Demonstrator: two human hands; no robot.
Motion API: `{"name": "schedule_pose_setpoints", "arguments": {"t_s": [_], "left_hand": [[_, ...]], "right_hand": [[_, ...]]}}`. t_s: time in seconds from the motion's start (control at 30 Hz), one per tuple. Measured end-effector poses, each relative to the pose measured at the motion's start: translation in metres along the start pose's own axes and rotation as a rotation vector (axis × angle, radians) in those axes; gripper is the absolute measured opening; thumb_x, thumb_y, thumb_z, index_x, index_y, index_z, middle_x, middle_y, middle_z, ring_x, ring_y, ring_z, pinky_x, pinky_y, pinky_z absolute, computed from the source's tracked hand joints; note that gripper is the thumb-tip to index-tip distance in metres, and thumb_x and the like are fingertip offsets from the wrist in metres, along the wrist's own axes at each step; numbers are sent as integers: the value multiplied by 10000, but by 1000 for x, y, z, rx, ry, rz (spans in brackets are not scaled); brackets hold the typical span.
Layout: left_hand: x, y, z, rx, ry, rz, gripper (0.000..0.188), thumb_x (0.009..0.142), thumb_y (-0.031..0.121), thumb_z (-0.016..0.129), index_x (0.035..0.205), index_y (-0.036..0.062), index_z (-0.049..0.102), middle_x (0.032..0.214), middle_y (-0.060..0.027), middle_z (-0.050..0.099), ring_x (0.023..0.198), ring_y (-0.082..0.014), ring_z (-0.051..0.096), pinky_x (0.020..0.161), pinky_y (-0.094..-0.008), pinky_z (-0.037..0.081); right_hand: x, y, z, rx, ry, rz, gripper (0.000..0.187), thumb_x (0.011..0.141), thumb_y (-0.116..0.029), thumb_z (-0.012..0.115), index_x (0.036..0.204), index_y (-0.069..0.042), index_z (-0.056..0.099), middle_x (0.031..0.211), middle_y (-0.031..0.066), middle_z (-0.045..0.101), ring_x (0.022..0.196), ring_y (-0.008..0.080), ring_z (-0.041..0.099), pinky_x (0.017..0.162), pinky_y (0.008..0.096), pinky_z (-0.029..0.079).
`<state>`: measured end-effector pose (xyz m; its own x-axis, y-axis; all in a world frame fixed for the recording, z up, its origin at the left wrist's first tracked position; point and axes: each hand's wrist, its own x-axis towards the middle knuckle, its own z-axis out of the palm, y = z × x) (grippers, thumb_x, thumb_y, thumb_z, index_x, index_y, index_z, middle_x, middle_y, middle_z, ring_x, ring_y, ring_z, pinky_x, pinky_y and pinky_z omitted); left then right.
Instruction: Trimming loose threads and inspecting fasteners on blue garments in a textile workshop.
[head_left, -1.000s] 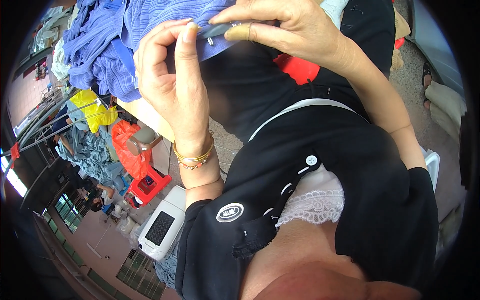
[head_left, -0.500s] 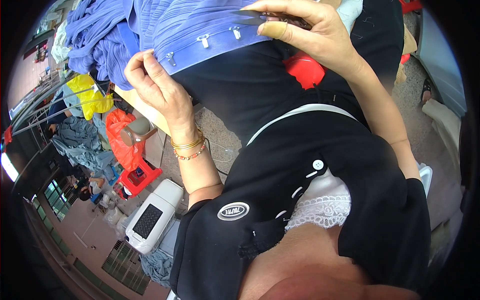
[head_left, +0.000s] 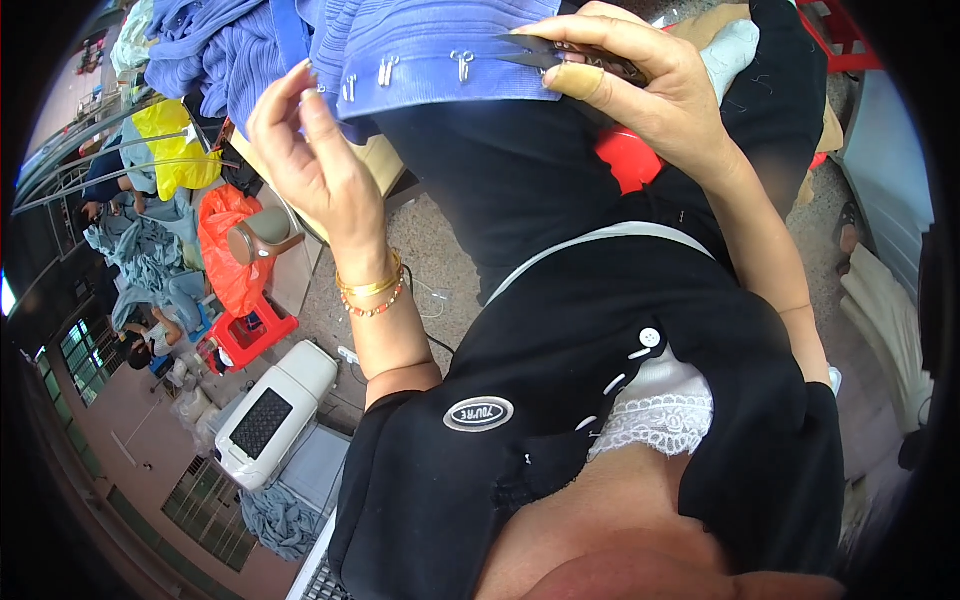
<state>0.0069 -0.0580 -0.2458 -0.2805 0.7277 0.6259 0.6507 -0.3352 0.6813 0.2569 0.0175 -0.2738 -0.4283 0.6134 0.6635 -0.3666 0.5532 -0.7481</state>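
A blue-violet ribbed garment (head_left: 420, 35) lies over my black-clad lap, its smooth band (head_left: 430, 92) along the near edge. Several small metal hooks (head_left: 462, 66) sit in a row on this band, short pale loose ends hanging from them. My right hand (head_left: 640, 75) grips dark thread snips (head_left: 535, 50), blades apart and pointing left over the band's right part. Tape or a plaster (head_left: 577, 80) wraps its thumb. At the band's left end is my left hand (head_left: 320, 150), bangles on its wrist, thumb and forefinger slightly apart, with nothing visible between them.
More blue-violet fabric (head_left: 215, 60) is heaped at the far left. Left of me are a yellow bag (head_left: 175, 150), an orange-red bag (head_left: 232, 240), a red stool (head_left: 255, 335) and a white machine casing (head_left: 275, 410). Another person (head_left: 150, 340) sits farther off among grey-blue cloth (head_left: 145, 250).
My left thumb and forefinger have parted and come off the band's edge. The snips, in my right hand, show more of their blades. The whole view has shifted slightly.
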Motion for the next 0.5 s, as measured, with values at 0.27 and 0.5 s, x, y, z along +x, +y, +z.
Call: {"name": "schedule_pose_setpoints", "arguments": {"t_s": [0.27,0.5], "left_hand": [[25,55,8,215,-255,278,216,846,52,740,1062,42,747,1057,-98,655,960,-206,627,837,-295,506],[36,49,11,221,-400,307,258,777,23,796,1028,71,758,996,-75,652,832,-167,642,735,-274,528]], "right_hand": [[-1,-19,-2,-238,-55,316,304,869,-50,709,1171,-23,693,838,9,531,757,90,501,656,230,390],[9,-36,-8,-226,-49,371,340,853,-48,737,1186,-10,688,854,38,584,750,110,521,648,245,404]]}}
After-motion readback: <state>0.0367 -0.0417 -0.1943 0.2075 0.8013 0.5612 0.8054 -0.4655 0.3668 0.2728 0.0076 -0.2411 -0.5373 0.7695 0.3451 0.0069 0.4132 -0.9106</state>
